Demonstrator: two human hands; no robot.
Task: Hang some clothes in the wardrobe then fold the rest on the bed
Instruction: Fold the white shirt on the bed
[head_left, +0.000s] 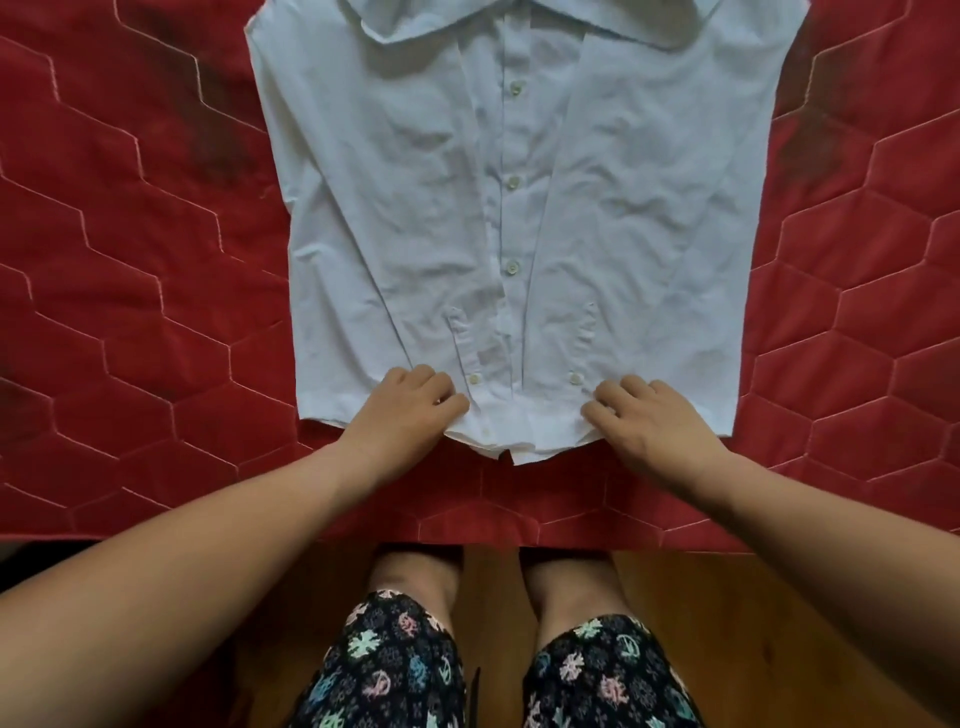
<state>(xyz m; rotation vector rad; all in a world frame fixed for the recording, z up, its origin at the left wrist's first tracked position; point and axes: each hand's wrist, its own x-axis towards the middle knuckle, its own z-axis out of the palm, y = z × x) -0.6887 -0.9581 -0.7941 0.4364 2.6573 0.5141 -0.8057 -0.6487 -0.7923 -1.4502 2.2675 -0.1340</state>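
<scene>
A pale blue button-up shirt (519, 208) lies flat and face up on the red quilted bed cover (130, 286), collar at the far end, sleeves folded in across the front. My left hand (405, 410) grips the shirt's near hem left of the button line, fingers curled into the cloth. My right hand (644, 421) grips the same hem right of the button line, fingers curled too. The hem between both hands is bunched.
The bed's near edge (467, 543) runs across the view just in front of my knees. Below it is a wooden floor (753, 623). My legs in patterned shorts (395, 665) stand close against the bed. Red cover lies on both sides of the shirt.
</scene>
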